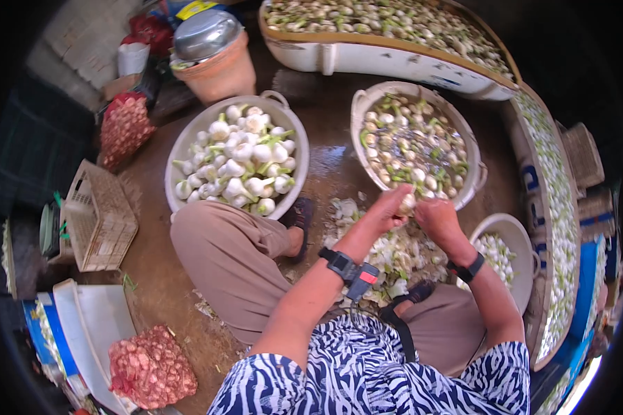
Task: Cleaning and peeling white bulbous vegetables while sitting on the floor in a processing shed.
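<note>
My left hand (389,207) grips a pale garlic bulb (407,204) over the near rim of a round tub (362,135). That tub holds unpeeled garlic bulbs (407,129) in water, some with green stems. Close to the bulb's right side, my right hand (438,218) is curled; whether anything is in its fingers is hidden. On the floor below both hands lies a heap of garlic peelings (394,254). At my left knee stands a second round tub (172,181), piled with clean white garlic bulbs (239,153) with trimmed stems.
A smaller basin (522,290) at right holds small white bulbs. Long white troughs (394,59) full of garlic curve along the back and right. At left are mesh sacks of garlic (153,368), a plastic crate (104,218) and an orange bucket (223,78) under a metal bowl.
</note>
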Demonstrator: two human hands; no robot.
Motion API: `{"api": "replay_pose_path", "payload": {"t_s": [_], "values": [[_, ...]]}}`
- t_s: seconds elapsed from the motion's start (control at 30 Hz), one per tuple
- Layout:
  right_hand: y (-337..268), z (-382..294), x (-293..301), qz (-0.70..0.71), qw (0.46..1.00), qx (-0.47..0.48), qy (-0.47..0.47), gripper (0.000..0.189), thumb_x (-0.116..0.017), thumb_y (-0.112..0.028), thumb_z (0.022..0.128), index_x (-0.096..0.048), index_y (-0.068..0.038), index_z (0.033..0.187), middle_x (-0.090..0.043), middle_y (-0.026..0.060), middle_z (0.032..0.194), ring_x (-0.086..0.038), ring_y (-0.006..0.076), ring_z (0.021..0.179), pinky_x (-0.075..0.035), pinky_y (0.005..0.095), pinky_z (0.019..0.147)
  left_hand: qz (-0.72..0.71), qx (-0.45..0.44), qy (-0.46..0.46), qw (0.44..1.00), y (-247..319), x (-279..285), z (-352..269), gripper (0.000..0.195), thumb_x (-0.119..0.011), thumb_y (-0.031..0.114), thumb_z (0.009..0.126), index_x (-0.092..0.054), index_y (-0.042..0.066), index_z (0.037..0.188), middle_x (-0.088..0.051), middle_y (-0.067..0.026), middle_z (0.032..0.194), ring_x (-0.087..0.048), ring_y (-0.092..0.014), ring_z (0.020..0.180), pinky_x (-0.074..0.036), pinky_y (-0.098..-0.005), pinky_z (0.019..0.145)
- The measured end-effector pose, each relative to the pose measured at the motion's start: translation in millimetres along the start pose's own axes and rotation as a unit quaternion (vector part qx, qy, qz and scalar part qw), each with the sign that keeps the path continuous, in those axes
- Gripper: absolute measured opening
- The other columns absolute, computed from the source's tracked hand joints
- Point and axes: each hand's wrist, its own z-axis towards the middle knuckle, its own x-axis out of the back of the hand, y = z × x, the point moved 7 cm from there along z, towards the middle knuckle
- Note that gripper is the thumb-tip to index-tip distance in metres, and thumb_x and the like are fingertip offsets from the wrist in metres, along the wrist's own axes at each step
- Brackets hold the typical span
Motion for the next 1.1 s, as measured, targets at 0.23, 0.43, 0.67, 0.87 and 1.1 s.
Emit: {"api": "replay_pose_path", "payload": {"t_s": [0.23,0.43,0.67,0.87,1.1], "values": [[13,-11,17,0.330,0.932,-0.131,0.078,0.016,-0.057,-0.016,0.073,-0.058,-0.001,0.069,-0.056,0.0076,0.059,-0.052,0.0157,0.051,-0.040,0.0340,0.049,0.024,-0.122,-0.099,0.987,23,-2,-46,0.027,-0.054,0.028,0.086,-0.051,0.008,0.104,-0.057,-0.0017,0.083,-0.055,-0.011,0.065,-0.043,-0.0237,0.047],[11,-32,14,0.513,0.842,-0.152,0.065,0.019,-0.059,-0.016,0.083,-0.060,0.001,0.074,-0.047,-0.0047,0.061,-0.041,0.0042,0.061,-0.037,0.0219,0.056,-0.003,-0.150,-0.135,0.979,29,-35,-71,0.047,-0.056,0.031,0.085,-0.045,0.005,0.122,-0.058,-0.0037,0.097,-0.057,-0.012,0.079,-0.048,-0.0250,0.065],[26,-49,7,0.750,0.613,-0.212,0.125,0.015,-0.061,-0.014,0.082,-0.063,-0.001,0.089,-0.060,0.0004,0.081,-0.050,0.0059,0.066,-0.043,0.0225,0.060,0.257,-0.229,-0.117,0.932,31,-42,-63,0.043,-0.053,0.023,0.085,-0.050,-0.003,0.119,-0.060,-0.0051,0.100,-0.057,-0.012,0.087,-0.047,-0.0252,0.075],[54,-56,-22,0.574,0.775,-0.192,0.183,0.010,-0.059,-0.012,0.083,-0.060,-0.003,0.085,-0.054,-0.0047,0.071,-0.047,0.0038,0.067,-0.041,0.0220,0.060,0.206,-0.016,-0.085,0.975,-11,-37,-40,0.037,-0.053,0.021,0.083,-0.049,0.005,0.116,-0.059,-0.0059,0.098,-0.059,-0.015,0.084,-0.050,-0.0294,0.067],[79,-71,-14,0.600,0.680,-0.313,0.283,0.014,-0.059,-0.013,0.081,-0.055,-0.002,0.073,-0.048,-0.0030,0.065,-0.041,0.0060,0.065,-0.039,0.0255,0.057,0.135,-0.007,-0.164,0.977,7,-29,-33,0.043,-0.061,0.015,0.075,-0.049,0.003,0.115,-0.058,-0.0082,0.101,-0.057,-0.019,0.092,-0.050,-0.0335,0.071]]}}
